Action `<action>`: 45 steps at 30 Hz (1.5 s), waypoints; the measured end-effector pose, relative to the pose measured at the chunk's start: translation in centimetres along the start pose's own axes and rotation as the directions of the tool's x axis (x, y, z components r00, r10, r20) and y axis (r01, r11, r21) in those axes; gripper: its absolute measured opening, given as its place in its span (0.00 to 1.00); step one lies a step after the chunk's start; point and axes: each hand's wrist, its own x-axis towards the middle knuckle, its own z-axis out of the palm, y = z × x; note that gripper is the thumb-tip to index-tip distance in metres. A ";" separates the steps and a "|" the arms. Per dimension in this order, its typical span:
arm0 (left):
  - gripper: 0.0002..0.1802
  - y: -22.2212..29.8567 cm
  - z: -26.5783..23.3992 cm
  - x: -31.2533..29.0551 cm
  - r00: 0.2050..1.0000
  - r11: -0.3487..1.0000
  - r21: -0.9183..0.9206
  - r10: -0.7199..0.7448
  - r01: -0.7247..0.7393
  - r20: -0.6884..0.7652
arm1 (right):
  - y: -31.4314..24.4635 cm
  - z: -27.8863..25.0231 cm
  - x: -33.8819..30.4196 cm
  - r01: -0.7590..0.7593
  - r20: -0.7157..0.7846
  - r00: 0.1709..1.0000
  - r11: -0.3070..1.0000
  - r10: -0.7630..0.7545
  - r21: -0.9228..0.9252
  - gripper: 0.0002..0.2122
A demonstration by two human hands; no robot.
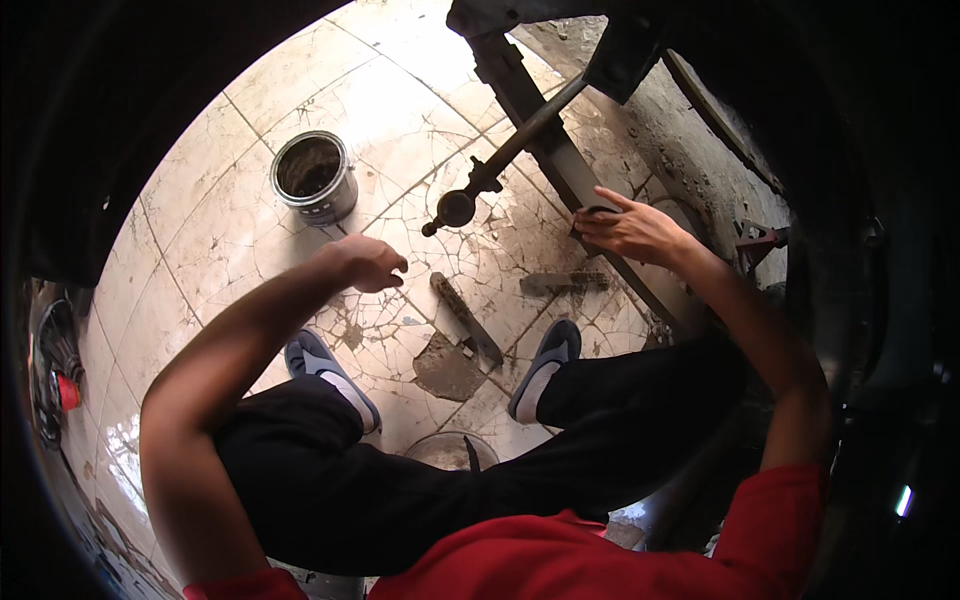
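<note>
My left hand [372, 264] hangs over the tiled floor, its fingers curled in; whatever they may hold is hidden. To its upper left stands a round metal can [328, 205] with a dark, dirty inside. My right hand [635, 232] is at a long metal beam [572, 172], fingers stretched out and one apart from the others. A small dark round shape [600, 210] shows beside those fingers; I cannot tell whether it is loose or part of the beam. Between my hands a dark rod [520, 140] with a ball-like joint [457, 208] slants down from the frame above.
On the cracked tiles between my slippered feet lie a flat dark bar [466, 320] and a second flat bar [563, 283]. A broken patch [449, 368] marks the floor. Near my lap sits a round container [452, 450]. A red stand [760, 240] is at the far right.
</note>
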 end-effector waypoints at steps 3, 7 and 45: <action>0.23 -0.9 0.6 -0.3 1.000 0.995 0.096 -0.009 0.011 -0.024 | -1.5 -1.0 2.5 -0.186 -0.104 0.979 0.978 0.176 -0.092 0.26; 0.22 -1.1 0.2 -0.1 0.999 0.986 0.160 -0.044 0.044 -0.006 | 0.0 -1.4 1.7 -0.088 -0.050 0.995 0.996 0.087 -0.014 0.22; 0.14 3.4 -3.4 -0.3 0.865 0.820 -0.526 -0.082 -0.224 -0.496 | -6.6 -12.5 10.9 -0.115 -0.576 0.726 0.892 0.376 0.437 0.23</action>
